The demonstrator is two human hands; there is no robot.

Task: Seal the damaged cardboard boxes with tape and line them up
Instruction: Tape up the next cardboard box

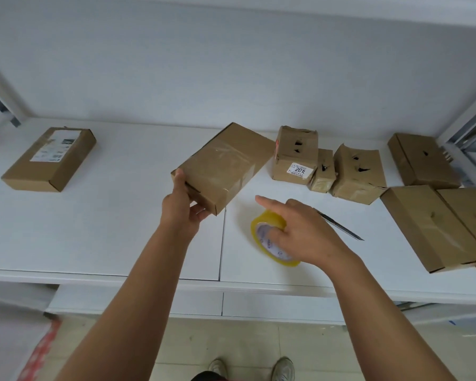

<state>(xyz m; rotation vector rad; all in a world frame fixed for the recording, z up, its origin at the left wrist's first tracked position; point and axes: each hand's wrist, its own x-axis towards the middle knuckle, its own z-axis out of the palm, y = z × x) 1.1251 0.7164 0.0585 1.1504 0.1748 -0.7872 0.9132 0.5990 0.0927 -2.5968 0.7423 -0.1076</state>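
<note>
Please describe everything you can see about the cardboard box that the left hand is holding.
The flat brown cardboard box is rectangular, and shiny clear tape lies in bands across its top face. The left hand grips its near corner, thumb on top and fingers underneath, and holds it tilted above the white table. Its far corner comes near a small box with a white label; contact cannot be told.
</note>
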